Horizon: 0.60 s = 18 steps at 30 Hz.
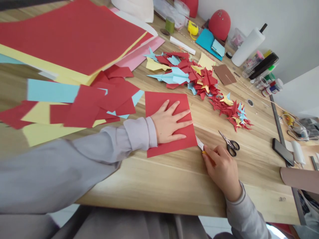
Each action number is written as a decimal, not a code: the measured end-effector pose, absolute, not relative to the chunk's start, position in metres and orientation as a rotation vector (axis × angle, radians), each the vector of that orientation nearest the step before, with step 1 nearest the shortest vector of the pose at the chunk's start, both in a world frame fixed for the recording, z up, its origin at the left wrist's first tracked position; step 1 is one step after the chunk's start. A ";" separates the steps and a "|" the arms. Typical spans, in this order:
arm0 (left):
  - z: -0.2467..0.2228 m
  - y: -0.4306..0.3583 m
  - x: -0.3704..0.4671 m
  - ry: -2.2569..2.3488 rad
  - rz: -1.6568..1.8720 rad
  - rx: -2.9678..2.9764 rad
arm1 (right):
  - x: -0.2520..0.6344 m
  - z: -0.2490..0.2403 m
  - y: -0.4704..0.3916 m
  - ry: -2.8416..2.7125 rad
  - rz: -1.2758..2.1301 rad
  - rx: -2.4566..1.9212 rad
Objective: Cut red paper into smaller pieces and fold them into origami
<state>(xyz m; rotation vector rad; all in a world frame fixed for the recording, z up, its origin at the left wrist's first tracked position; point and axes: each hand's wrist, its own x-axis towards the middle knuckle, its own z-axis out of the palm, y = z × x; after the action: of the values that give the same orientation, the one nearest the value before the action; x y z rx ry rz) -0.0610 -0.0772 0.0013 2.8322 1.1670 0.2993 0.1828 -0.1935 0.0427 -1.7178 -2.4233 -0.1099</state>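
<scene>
My left hand [171, 125] lies flat with its fingers spread on a folded or single sheet of red paper [180, 98], pressing it against the table. To the right, my right hand [222, 167] is closed around a knife [199, 143]. Its pale blade points up and left at the paper's right edge, and a bit of yellow shows by the fingertips; the palm hides most of the handle. Black-handled scissors [231, 146] lie on the wood just beyond my right hand.
Loose red, yellow and blue paper pieces [84, 104] spread left, below large coloured sheets [74, 36]. Folded paper shapes [204, 79] are heaped behind the red sheet. A phone [283, 152] lies at right. Bottles [272, 87], a white roll [249, 46] and a yellow tape measure [192, 28] stand along the back.
</scene>
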 end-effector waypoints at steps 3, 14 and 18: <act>0.001 -0.077 -0.061 1.165 0.312 2.828 | 0.182 0.043 -0.194 -2.416 -0.111 -1.721; 0.001 -0.077 -0.062 1.141 0.293 2.815 | 0.195 0.042 -0.185 -2.422 -0.354 -1.770; 0.006 -0.078 -0.062 1.144 0.325 2.818 | 0.195 0.042 -0.185 -2.431 -0.361 -1.795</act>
<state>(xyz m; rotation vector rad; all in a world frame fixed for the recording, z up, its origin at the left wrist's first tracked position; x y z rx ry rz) -0.0621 -0.0784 0.0063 2.8180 1.1441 0.3248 0.1950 -0.1852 0.0419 -1.7945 -2.4309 -0.3607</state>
